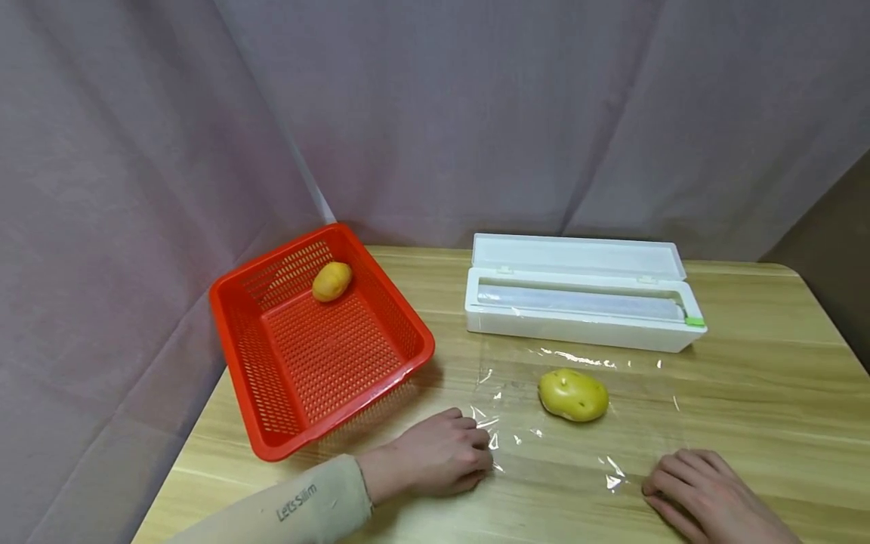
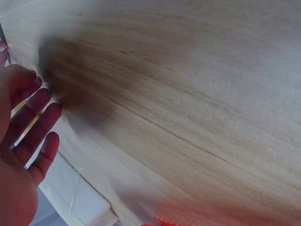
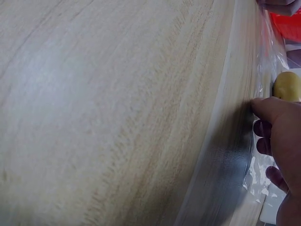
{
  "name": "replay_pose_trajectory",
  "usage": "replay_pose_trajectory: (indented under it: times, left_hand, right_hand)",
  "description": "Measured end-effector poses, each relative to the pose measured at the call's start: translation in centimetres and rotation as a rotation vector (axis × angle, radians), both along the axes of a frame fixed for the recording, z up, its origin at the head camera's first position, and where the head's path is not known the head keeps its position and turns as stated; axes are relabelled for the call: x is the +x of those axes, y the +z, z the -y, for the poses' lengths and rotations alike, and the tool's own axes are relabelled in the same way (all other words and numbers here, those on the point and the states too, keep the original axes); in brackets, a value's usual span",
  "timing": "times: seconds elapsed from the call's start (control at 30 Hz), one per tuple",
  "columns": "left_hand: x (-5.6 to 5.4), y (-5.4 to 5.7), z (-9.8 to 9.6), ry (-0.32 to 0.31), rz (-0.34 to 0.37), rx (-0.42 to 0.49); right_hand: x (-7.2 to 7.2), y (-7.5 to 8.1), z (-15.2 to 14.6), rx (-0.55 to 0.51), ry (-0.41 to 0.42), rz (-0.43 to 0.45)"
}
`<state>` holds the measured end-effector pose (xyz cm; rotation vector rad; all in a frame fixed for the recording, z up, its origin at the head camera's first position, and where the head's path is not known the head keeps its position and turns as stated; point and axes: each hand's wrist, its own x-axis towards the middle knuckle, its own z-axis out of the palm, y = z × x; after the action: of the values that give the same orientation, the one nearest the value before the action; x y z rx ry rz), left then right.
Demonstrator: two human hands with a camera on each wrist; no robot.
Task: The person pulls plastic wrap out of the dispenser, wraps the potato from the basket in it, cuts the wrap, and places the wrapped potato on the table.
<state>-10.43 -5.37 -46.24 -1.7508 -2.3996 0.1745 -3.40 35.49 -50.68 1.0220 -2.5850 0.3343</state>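
A yellow potato point(image 1: 573, 394) lies on a sheet of clear plastic wrap point(image 1: 516, 437), which spreads over the table in front of the white wrap box point(image 1: 578, 325). At the sheet's left front corner, my left hand point(image 1: 448, 455) pinches the wrap between thumb and index finger; its other fingers are loosely bent in the left wrist view point(image 2: 40, 125). My right hand point(image 1: 707, 491) pinches the right front corner, with the thumb on the film's edge in the right wrist view. Neither hand touches the potato point(image 3: 288, 86).
To the left stands a red plastic basket point(image 1: 333, 427) holding another yellowish potato point(image 1: 332, 281). The box's lid point(image 1: 578, 257) is raised, showing a roll of wrap point(image 1: 578, 299) and a green piece point(image 1: 695, 322) at its right end. A grey curtain point(image 1: 435, 113) hangs behind the wooden table point(image 1: 761, 363).
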Motion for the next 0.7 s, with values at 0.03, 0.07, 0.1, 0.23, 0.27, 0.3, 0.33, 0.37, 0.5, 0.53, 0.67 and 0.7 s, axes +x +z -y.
replay_pose_trajectory:
  times: [0.03,0.07,0.1,0.23,0.27,0.3,0.33,0.37,0.5,0.53,0.67,0.7]
  left_hand:
    - [0.0,0.0,0.0,0.002,0.003,0.008]
    - [-0.1,0.0,0.0,0.005,0.013,0.015]
    - [-0.1,0.1,0.1,0.009,0.026,0.021]
    - [-0.3,0.3,0.1,0.032,0.091,0.046]
    - [-0.3,0.4,0.2,0.036,0.110,0.055]
    - [-0.3,0.4,0.2,0.040,0.126,0.064]
    - [-0.4,0.5,0.2,0.046,0.139,0.076]
    - [-0.5,0.5,0.2,0.050,0.152,0.087]
    - [-0.9,0.7,0.3,0.069,0.186,0.127]
    - [-1.0,0.7,0.3,0.075,0.188,0.136]
    - [-1.4,1.2,0.2,0.098,0.177,0.178]
    - [-1.5,1.3,0.2,0.107,0.182,0.190]
  right_hand:
    - [0.0,0.1,0.0,0.000,-0.003,0.005]
    - [-0.1,0.1,0.1,0.000,-0.005,0.006]
    - [-0.1,0.1,0.1,0.001,-0.009,0.014]
    - [-0.2,0.3,0.2,0.000,-0.016,0.041]
    - [-0.2,0.3,0.2,-0.001,-0.019,0.042]
    - [-0.2,0.4,0.3,-0.005,-0.025,0.049]
    - [-0.2,0.5,0.3,-0.009,-0.032,0.053]
    - [-0.2,0.7,0.4,-0.014,-0.039,0.053]
    - [-0.3,1.4,0.5,-0.033,-0.082,0.057]
    - [-0.3,1.7,0.5,-0.033,-0.095,0.059]
    - [-0.5,2.7,0.5,-0.039,-0.139,0.079]
    - [-0.6,2.9,0.5,-0.043,-0.147,0.081]
